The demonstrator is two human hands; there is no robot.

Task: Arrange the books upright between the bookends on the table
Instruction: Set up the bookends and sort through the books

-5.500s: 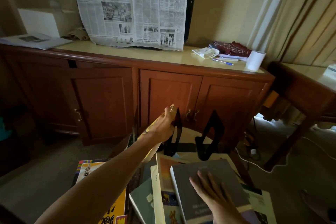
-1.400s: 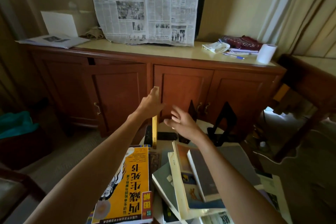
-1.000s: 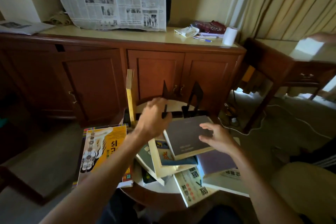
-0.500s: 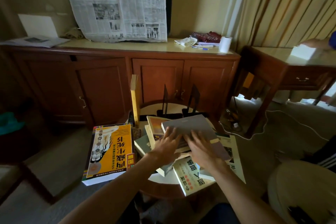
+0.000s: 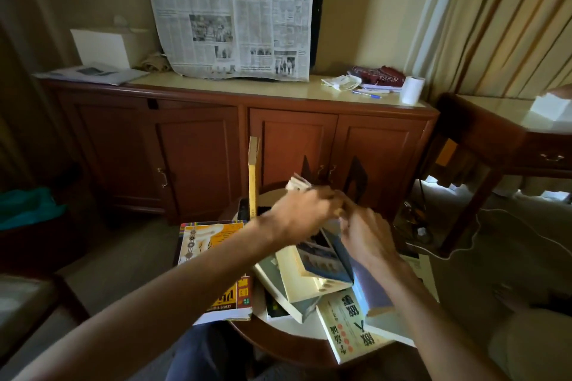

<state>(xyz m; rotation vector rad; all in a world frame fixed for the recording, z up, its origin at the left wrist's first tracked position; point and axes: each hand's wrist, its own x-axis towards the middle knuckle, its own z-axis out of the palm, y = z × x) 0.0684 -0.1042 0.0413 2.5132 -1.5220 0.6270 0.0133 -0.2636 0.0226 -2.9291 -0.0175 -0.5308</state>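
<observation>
A thin yellow book (image 5: 253, 176) stands upright at the far left of the small round table (image 5: 278, 346). Two black bookends (image 5: 306, 168) (image 5: 357, 176) stand at the back, to its right. My left hand (image 5: 305, 215) and my right hand (image 5: 365, 235) meet over the pile and grip a raised book (image 5: 297, 185); only its pale page corner shows above my fingers, blurred. Below lie a blue-covered book (image 5: 322, 257), a cream book (image 5: 305, 286), a white book with large characters (image 5: 349, 323) and a yellow-covered book (image 5: 216, 241).
A wooden sideboard (image 5: 198, 148) with a hanging newspaper (image 5: 235, 15) stands just behind the table. A dark side table (image 5: 483, 133) is at the right, with a white cable (image 5: 495, 219) on the floor. A chair (image 5: 31, 297) is at lower left.
Half a second ago both hands lay on the grey book on top of the pile. Now they have lifted it, tilted, towards the bookends. The blue-covered book beneath is uncovered.
</observation>
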